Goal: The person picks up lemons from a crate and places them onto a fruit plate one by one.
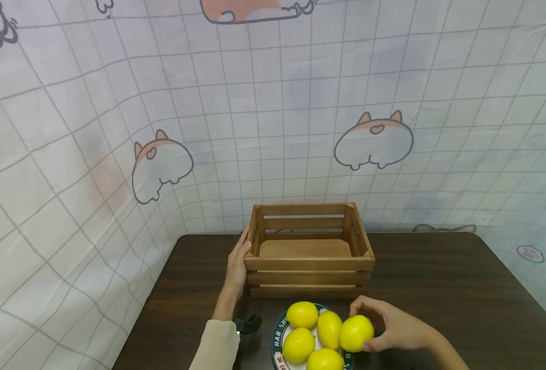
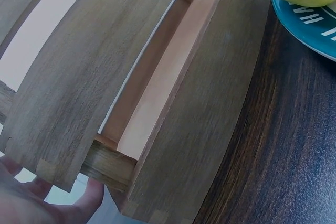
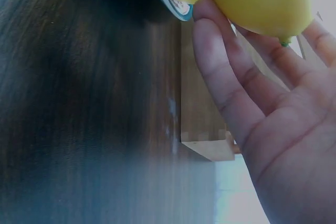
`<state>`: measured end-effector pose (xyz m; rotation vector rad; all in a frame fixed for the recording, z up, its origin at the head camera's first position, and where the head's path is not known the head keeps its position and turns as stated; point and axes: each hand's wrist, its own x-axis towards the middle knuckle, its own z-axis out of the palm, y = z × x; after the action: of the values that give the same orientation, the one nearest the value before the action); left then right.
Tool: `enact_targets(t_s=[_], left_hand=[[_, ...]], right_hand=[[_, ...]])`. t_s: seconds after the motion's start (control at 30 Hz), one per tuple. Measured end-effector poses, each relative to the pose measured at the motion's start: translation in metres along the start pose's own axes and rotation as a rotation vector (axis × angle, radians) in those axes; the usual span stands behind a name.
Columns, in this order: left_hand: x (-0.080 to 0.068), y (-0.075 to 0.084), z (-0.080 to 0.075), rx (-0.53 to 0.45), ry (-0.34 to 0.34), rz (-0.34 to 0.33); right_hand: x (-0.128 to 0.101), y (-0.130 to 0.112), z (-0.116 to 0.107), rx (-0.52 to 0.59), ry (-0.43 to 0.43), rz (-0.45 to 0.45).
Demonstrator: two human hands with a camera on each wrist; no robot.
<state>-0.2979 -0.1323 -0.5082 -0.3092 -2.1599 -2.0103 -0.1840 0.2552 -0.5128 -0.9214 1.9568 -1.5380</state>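
A round yellow lemon (image 1: 356,333) is gripped on the plate (image 1: 276,329) by the curled right hand (image 1: 393,326), while the slatted wooden crate (image 1: 309,251) is steadied by the flat left hand (image 1: 237,264), a lift over its near wall being called for next

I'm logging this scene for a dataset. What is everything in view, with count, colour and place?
lemons: five, yellow, piled on the plate; the rightmost is in the right hand's grip.
plate: one, white with teal rim, near table edge in front of the crate.
crate: one, brown slatted wood, empty, mid-table.
table: one, dark brown wood.
backdrop cloth: one, white grid with cartoon animals, behind the table.
left hand: rests flat against the crate's left side.
right hand: fingers curled round the rightmost lemon.
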Motion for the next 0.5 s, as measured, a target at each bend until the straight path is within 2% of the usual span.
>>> enact_targets(t_s=[0.3, 0.5], left_hand=[[-0.0006, -0.0005, -0.0007, 0.008, 0.003, -0.005], [-0.0008, 0.0005, 0.0001, -0.001, 0.001, 0.002]], right_hand=[[-0.0013, 0.0084, 0.0013, 0.011, -0.079, -0.061], [-0.0004, 0.0106, 0.005, -0.006, -0.082, -0.041]])
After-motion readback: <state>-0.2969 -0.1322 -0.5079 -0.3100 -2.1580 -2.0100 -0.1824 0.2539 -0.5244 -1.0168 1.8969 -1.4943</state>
